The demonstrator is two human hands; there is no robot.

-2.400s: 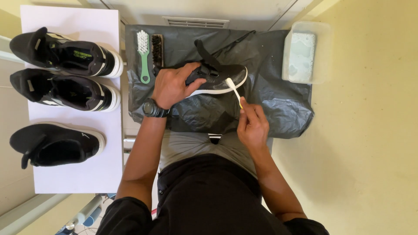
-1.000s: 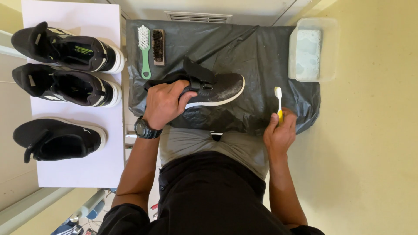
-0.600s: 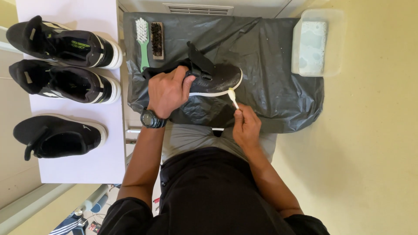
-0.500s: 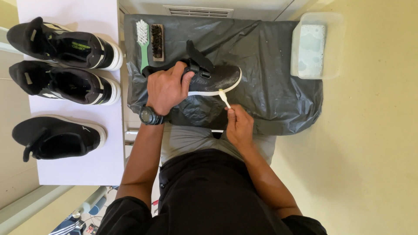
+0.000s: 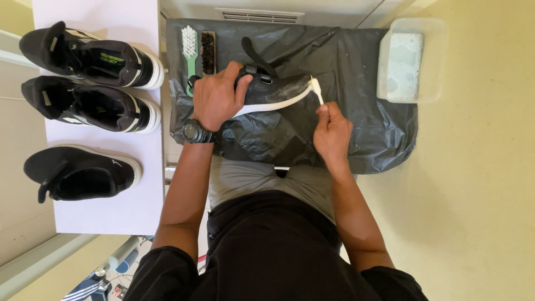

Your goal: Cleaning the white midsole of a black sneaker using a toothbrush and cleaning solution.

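Left hand [image 5: 216,100], wristwatch on the wrist, closed over the collar and laces of a black knit trainer with a white sole [image 5: 273,92], pinning it on its side on a crumpled black plastic sheet [image 5: 362,111] spread over the table

Right hand [image 5: 331,131]: fingers pinched shut around the handle of a pale toothbrush [image 5: 316,89], its head touching the shoe's toe end, where whitish foam shows on the fabric

Change noted: a second ago the right hand was out at the sheet's right edge with the brush lifted clear of the shoe; half a second ago the bristles were at mid-sole; now they sit at the toe. Judged meaning: scrubbing is under way and working forward along the shoe, foam already spread on the toe

Count:
- trainers, black with white soles: four; one in hand, three [image 5: 83,106] lined up on a white board [image 5: 111,212] to the left
- brushes: three; the toothbrush, a green-handled scrub brush with white bristles [image 5: 189,47], a dark-bristled wooden brush [image 5: 208,53] just beside it
- clear plastic tub of soapy water [image 5: 409,61]: one, at the sheet's right edge, well apart from the shoe
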